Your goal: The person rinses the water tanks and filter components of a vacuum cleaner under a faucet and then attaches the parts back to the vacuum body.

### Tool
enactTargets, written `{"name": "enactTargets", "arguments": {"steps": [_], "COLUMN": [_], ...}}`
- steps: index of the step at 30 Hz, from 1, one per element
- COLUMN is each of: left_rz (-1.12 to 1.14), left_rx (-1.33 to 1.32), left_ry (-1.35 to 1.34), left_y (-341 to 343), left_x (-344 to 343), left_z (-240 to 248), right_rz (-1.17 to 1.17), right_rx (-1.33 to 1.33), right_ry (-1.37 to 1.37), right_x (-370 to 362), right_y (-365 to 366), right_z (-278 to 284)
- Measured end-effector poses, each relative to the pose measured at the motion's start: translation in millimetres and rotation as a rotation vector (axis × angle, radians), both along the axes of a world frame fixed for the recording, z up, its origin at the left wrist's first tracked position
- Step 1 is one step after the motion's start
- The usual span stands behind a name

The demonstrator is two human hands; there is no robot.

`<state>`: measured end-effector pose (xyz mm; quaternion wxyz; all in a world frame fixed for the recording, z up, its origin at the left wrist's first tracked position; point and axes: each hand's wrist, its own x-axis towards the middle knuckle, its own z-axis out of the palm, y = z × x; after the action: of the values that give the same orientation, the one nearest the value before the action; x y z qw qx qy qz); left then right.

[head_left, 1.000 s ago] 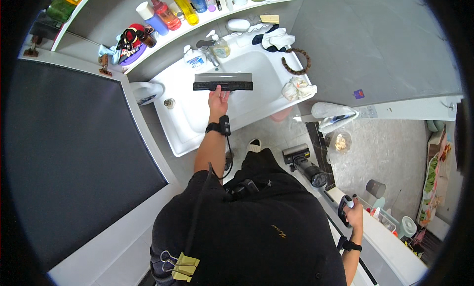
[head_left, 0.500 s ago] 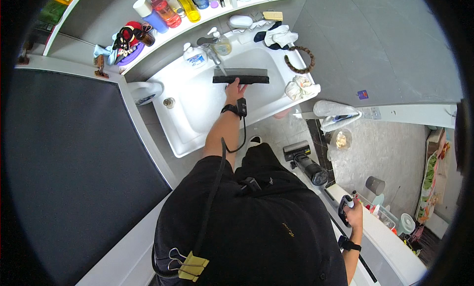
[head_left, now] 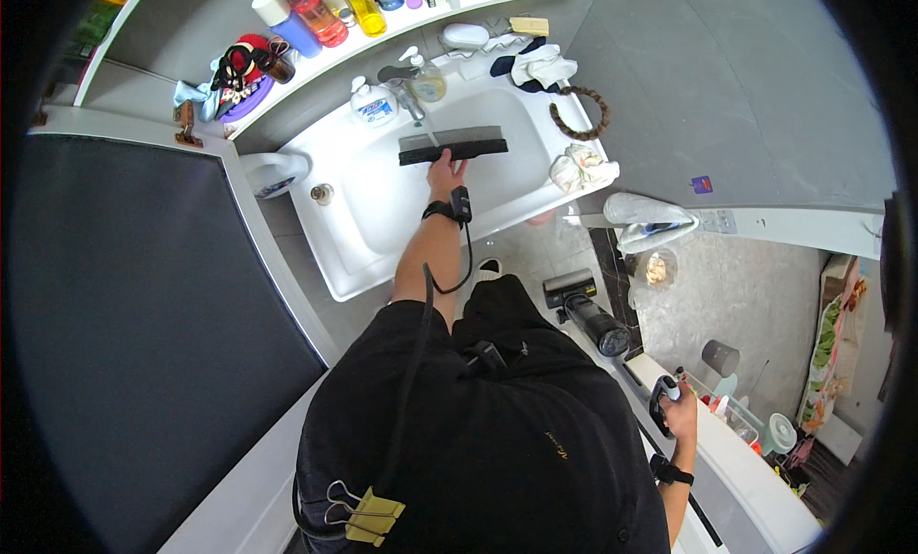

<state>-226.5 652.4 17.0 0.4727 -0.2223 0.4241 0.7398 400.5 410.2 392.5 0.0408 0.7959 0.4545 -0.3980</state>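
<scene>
Over the white sink (head_left: 359, 210), my left hand (head_left: 446, 174) is closed on a long black bar with a flat grey strip (head_left: 454, 145) along its far side. The bar lies crosswise, slightly tilted, just under the grey tap (head_left: 409, 100). What looks like a thin stream of water runs from the spout onto it. Off to the right, my right hand (head_left: 681, 412) is wrapped round the black handle (head_left: 662, 403) of an upright floor cleaner. Its dark head and body (head_left: 595, 323) stand on the floor beside my foot.
Two pump bottles (head_left: 373, 103) flank the tap. White and dark socks (head_left: 540, 66), a braided brown band (head_left: 601, 114) and a crumpled cloth (head_left: 577, 169) lie on the sink's right rim. Bottles line the shelf (head_left: 335, 62) above. A dark-panelled door (head_left: 163, 315) is at left.
The bar and my left hand have shifted slightly left in view, and the bar has tilted, its right end now higher. My right hand keeps hold of the handle.
</scene>
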Motion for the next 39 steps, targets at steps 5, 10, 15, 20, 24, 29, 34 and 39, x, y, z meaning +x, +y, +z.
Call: {"name": "enactTargets", "arguments": {"steps": [5,10,15,20,24,29,34,39], "left_rz": [0.0,0.135,0.177,0.206,0.232,0.135,-0.008,-0.051], "left_rx": [0.094,0.007,0.008,-0.054,-0.12,-0.063,0.172,0.336], "left_ry": [0.064,0.149,0.173,0.193,0.149,-0.006,-0.103,-0.145], "left_y": [-31.7,-48.2,-66.4,-88.6,-83.0,-49.5,-9.8,13.2], "left_x": [-32.4,-42.2,-56.2,-73.6,-67.3,-40.4,-4.4,28.7], "left_z": [-8.0,11.8,30.3,33.5,25.1,-11.3,-24.8,1.3], "right_rz": [0.013,0.031,0.077,0.066,0.083,0.076,0.044,0.04], "right_rx": [-0.014,0.04,0.024,0.042,0.048,0.061,0.046,0.07], "right_ry": [0.0,-0.011,-0.009,-0.022,-0.047,-0.056,-0.011,-0.017], "right_x": [-7.2,-1.7,-1.7,-4.8,10.1,0.6,-23.9,-25.8], "right_y": [9.4,11.0,14.4,16.5,9.4,10.7,18.2,10.9], "right_z": [5.8,0.5,-1.2,-2.0,-12.0,-7.4,10.9,11.4]}}
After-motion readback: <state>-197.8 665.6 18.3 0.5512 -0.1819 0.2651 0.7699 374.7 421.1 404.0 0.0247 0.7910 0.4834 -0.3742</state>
